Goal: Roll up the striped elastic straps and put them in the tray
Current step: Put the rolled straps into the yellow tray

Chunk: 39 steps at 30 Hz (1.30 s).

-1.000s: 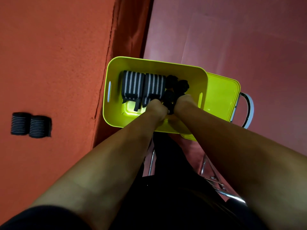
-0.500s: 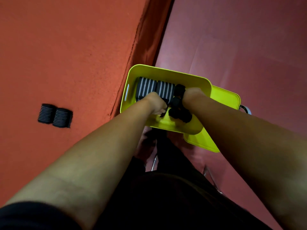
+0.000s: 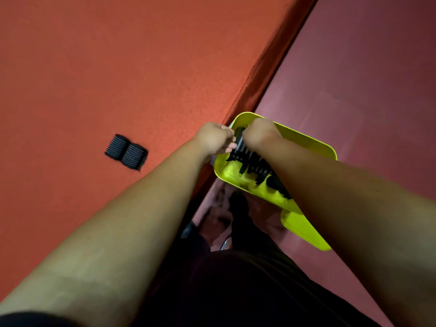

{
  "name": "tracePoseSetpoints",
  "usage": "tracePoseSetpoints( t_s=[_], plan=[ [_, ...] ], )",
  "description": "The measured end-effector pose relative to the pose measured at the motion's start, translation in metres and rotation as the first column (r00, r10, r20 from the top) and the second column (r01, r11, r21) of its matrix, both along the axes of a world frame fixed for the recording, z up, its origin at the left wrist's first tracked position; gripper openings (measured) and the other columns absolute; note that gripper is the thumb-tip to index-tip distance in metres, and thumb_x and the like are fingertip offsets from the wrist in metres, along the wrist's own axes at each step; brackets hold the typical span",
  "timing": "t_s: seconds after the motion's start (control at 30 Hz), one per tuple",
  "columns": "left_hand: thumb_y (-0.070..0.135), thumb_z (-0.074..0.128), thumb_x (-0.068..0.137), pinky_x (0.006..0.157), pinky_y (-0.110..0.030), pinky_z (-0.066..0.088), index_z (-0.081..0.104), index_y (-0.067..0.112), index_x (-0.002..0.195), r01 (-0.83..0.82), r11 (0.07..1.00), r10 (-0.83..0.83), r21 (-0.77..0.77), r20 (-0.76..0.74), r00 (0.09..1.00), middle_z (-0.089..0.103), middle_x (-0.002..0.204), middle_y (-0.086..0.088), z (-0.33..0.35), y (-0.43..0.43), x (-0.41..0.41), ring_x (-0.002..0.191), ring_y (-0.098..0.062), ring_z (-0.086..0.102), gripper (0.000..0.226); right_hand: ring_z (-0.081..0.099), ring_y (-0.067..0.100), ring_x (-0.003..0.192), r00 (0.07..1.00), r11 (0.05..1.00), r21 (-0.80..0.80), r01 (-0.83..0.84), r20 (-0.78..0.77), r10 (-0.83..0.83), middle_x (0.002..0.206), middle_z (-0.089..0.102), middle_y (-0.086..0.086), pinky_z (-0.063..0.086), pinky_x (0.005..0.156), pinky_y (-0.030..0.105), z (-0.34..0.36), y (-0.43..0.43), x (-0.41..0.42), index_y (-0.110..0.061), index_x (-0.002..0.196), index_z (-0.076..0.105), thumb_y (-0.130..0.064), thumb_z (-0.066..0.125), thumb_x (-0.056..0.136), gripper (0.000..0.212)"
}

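A lime-yellow tray (image 3: 304, 140) sits on the pink surface just right of the orange table's edge. Inside it lie rolled black-and-white striped straps (image 3: 253, 162), partly hidden by my right forearm. My left hand (image 3: 215, 138) and my right hand (image 3: 258, 133) meet over the tray's far left end. Their fingers are curled and pinch a striped strap (image 3: 238, 140) between them. Two more rolled straps (image 3: 126, 152) lie side by side on the orange table (image 3: 94, 67), well left of my hands.
A second yellow tray or lid (image 3: 304, 230) pokes out from under the first, toward me. The orange table's edge (image 3: 271, 57) runs diagonally past the tray. My dark-clothed lap fills the bottom centre, with a metal chair part (image 3: 225, 244) below.
My view swung left and down, so the tray now appears smaller and further right. Both hands moved from the tray's middle to its far left end.
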<state>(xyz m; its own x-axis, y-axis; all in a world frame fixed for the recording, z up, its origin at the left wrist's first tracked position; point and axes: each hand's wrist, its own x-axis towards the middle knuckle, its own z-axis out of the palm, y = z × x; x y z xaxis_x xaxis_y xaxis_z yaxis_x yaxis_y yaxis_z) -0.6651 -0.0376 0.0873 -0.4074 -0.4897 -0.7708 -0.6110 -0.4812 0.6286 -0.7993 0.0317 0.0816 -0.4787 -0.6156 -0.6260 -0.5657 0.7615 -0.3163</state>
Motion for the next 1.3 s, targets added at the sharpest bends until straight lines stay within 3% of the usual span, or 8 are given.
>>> tracePoseSetpoints(
  t_s=[0.13,0.3,0.47,0.63,0.83,0.97,1.13,1.3],
  plan=[
    [0.003,0.047,0.110,0.055,-0.024,0.056,0.057,0.015,0.094,-0.176,0.982,0.174,-0.071,-0.035,0.984,0.067,0.086,-0.004,0.001,-0.031,0.045,0.068,-0.015,0.066,0.023,0.068,0.039,0.116,0.999,0.994,-0.096,-0.053,-0.003,0.053,0.120,0.074,0.022,0.049,0.086,0.033,0.007,-0.044,0.037,-0.004,0.104,0.074,-0.020,0.053,0.102,0.026],
    [0.001,0.050,0.104,0.052,-0.022,0.049,0.060,0.018,0.089,-0.111,0.958,0.138,-0.263,0.084,0.987,0.073,0.095,-0.006,-0.006,-0.063,0.109,0.066,-0.019,0.068,0.025,0.069,0.041,0.116,0.990,0.985,-0.128,-0.116,0.061,0.125,0.118,0.075,0.024,0.056,0.097,0.038,-0.004,-0.084,0.083,-0.001,0.112,0.074,-0.023,0.053,0.105,0.032],
    [0.011,0.057,0.096,0.086,-0.043,0.062,0.066,0.020,0.081,-0.057,0.931,0.165,-0.362,0.277,0.947,0.081,0.098,-0.010,-0.026,-0.096,0.186,0.093,-0.035,0.077,0.020,0.074,0.046,0.098,0.961,0.980,-0.109,-0.168,0.205,0.188,0.099,0.079,0.020,0.063,0.087,0.051,-0.059,-0.121,0.135,-0.012,0.090,0.068,-0.022,0.053,0.092,0.019],
    [0.007,0.056,0.097,0.094,-0.034,0.053,0.071,0.014,0.104,-0.080,0.900,0.263,-0.430,0.387,0.884,0.075,0.110,-0.010,-0.039,-0.122,0.241,0.108,-0.031,0.071,0.017,0.079,0.040,0.084,0.928,0.978,-0.074,-0.193,0.311,0.207,0.090,0.080,0.018,0.067,0.078,0.050,-0.058,-0.144,0.187,-0.014,0.082,0.066,-0.016,0.052,0.091,0.016],
    [-0.004,0.055,0.094,0.106,-0.024,0.037,0.058,0.002,0.142,-0.076,0.837,0.321,-0.542,0.373,0.871,0.052,0.146,-0.019,-0.050,-0.138,0.274,0.132,-0.033,0.057,0.049,0.071,0.029,0.102,0.929,0.977,-0.118,-0.177,0.307,0.206,0.105,0.074,0.007,0.054,0.090,0.032,-0.075,-0.163,0.230,-0.016,0.105,0.068,-0.013,0.066,0.094,0.012],
    [0.003,0.061,0.095,0.115,-0.028,0.037,0.046,0.004,0.156,-0.023,0.898,0.201,-0.438,0.364,0.910,0.050,0.153,-0.019,-0.057,-0.136,0.283,0.139,-0.032,0.055,0.063,0.068,0.025,0.113,0.880,0.984,-0.108,-0.144,0.441,0.177,0.119,0.063,0.000,0.057,0.100,0.040,-0.084,-0.169,0.252,-0.015,0.134,0.058,-0.001,0.075,0.087,0.052],
    [0.008,0.063,0.095,0.118,-0.032,0.040,0.031,0.010,0.166,0.002,0.912,0.168,-0.410,0.379,0.910,0.042,0.158,-0.015,-0.070,-0.125,0.289,0.140,-0.031,0.053,0.078,0.068,0.021,0.111,0.873,0.991,-0.096,-0.089,0.471,0.124,0.122,0.067,0.003,0.050,0.087,0.027,-0.099,-0.172,0.268,-0.014,0.146,0.051,-0.003,0.082,0.086,0.068],
    [0.015,0.061,0.098,0.115,-0.039,0.046,0.024,0.021,0.172,0.118,0.916,0.073,-0.383,0.448,0.891,0.039,0.157,-0.013,-0.078,-0.123,0.282,0.131,-0.033,0.058,0.083,0.066,0.019,0.092,0.864,0.996,-0.043,-0.083,0.494,0.093,0.095,0.071,0.001,0.046,0.072,0.031,-0.107,-0.159,0.270,-0.020,0.101,0.063,-0.013,0.086,0.084,0.029]
  ],
)
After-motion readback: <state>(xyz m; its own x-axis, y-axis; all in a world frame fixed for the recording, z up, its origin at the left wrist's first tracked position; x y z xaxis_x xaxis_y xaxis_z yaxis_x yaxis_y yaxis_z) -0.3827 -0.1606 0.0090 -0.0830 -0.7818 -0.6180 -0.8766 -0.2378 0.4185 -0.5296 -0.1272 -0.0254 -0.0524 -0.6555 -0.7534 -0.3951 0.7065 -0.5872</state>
